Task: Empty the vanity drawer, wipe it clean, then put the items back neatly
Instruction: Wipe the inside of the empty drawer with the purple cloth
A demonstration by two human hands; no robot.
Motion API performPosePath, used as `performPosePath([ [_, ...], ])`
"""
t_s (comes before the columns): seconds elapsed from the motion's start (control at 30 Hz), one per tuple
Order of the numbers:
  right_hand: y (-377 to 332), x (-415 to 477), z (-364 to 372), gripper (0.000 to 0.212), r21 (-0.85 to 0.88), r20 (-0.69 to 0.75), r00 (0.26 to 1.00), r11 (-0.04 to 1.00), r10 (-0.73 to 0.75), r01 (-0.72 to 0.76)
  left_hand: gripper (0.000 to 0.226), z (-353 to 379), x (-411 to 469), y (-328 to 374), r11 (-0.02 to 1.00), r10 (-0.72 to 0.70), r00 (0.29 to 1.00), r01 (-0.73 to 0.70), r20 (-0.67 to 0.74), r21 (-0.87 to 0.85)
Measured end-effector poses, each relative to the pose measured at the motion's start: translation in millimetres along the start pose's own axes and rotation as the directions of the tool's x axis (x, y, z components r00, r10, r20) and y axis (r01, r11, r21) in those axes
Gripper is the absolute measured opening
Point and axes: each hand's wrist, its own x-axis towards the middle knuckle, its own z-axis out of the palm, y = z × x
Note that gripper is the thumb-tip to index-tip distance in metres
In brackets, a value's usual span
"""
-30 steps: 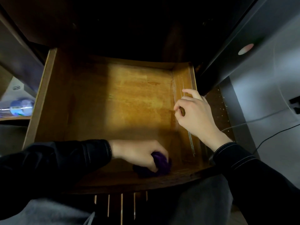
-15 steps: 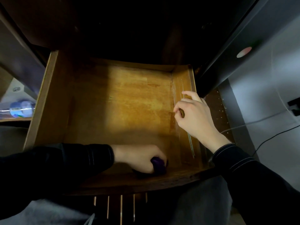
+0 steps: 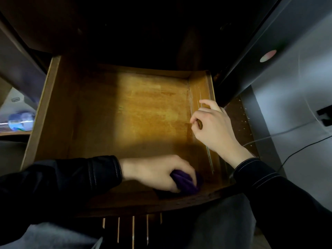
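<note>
Purple cloth [image 3: 185,181] now nearer drawer's [image 3: 41,112] front-right corner.

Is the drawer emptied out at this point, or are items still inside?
Emptied. The drawer floor shows bare wood; inside are only the purple cloth gripped by the left hand, and the right hand on its side wall.

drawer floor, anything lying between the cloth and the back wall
Nothing. In the head view the drawer floor from the purple cloth in the left hand to the back wall is bare wood.
</note>
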Motion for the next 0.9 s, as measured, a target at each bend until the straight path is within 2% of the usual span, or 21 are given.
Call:
performPosePath([
  [0.07, 0.1, 0.1, 0.3, 0.011, 0.002, -0.006, 1.000, 1.000, -0.006, 0.006, 0.037, 3.0, 3.1, 1.1, 0.999, 0.006, 0.999, -0.008, -0.044, -0.047],
  [0.1, 0.0, 0.2, 0.4, 0.011, 0.004, -0.006, 1.000, 1.000, -0.005, 0.005, 0.034, 6.0, 5.3, -2.4, 0.999, -0.040, 0.998, 0.039, -0.057, -0.028],
  [0.17, 0.1, 0.3, 0.1, 0.011, 0.006, -0.003, 1.000, 1.000, 0.001, -0.001, 0.026, 8.8, 8.5, -11.4, 0.971, -0.229, 0.973, 0.229, -0.013, 0.075],
  [0.2, 0.2, 0.3, -0.1, 0.011, 0.007, -0.001, 1.000, 1.000, 0.002, -0.002, 0.023, 8.7, 8.9, -16.0, 0.930, -0.347, 0.937, 0.339, 0.032, 0.140],
  [0.27, -0.2, 0.3, -0.2, 0.012, 0.005, -0.001, 1.000, 1.000, 0.001, -0.001, 0.023, 4.5, 7.2, -19.3, 0.876, -0.458, 0.884, 0.430, 0.097, 0.218],
  [0.33, 0.4, 0.4, -0.1, 0.011, 0.007, -0.008, 1.000, 1.000, 0.000, 0.000, 0.028, -2.3, 4.0, -16.0, 0.912, -0.394, 0.912, 0.372, 0.118, 0.171],
  [0.43, 0.2, 0.7, 0.4, 0.011, 0.009, -0.013, 1.000, 1.000, -0.001, 0.001, 0.036, -3.8, 2.7, -7.3, 0.971, -0.238, 0.970, 0.238, 0.053, 0.001],
  [0.5, -0.1, 0.7, 0.3, 0.011, 0.003, -0.008, 1.000, 1.000, -0.001, 0.001, 0.036, 4.5, 8.0, -13.7, 0.964, -0.268, 0.963, 0.268, 0.009, 0.003],
  [0.63, -1.4, 0.5, -1.0, 0.012, -0.004, 0.012, 1.000, 1.000, 0.008, -0.008, 0.026, 16.9, 25.5, -22.4, 0.893, -0.431, 0.900, 0.416, 0.063, 0.171],
  [0.73, -1.2, 0.4, -1.3, 0.011, -0.006, 0.011, 1.000, 1.000, 0.006, -0.006, 0.033, 4.8, 27.9, -12.1, 0.917, -0.376, 0.921, 0.356, 0.097, 0.180],
  [0.83, -0.8, 0.7, -1.3, 0.011, 0.003, 0.009, 1.000, 1.000, 0.005, -0.005, 0.038, -5.6, 22.1, -6.7, 0.957, -0.291, 0.949, 0.289, 0.120, 0.042],
  [0.9, -0.4, 0.5, -1.0, 0.011, 0.013, 0.006, 1.000, 1.000, 0.010, -0.010, 0.037, -2.0, 23.8, -9.8, 0.947, -0.322, 0.943, 0.320, 0.090, 0.036],
])
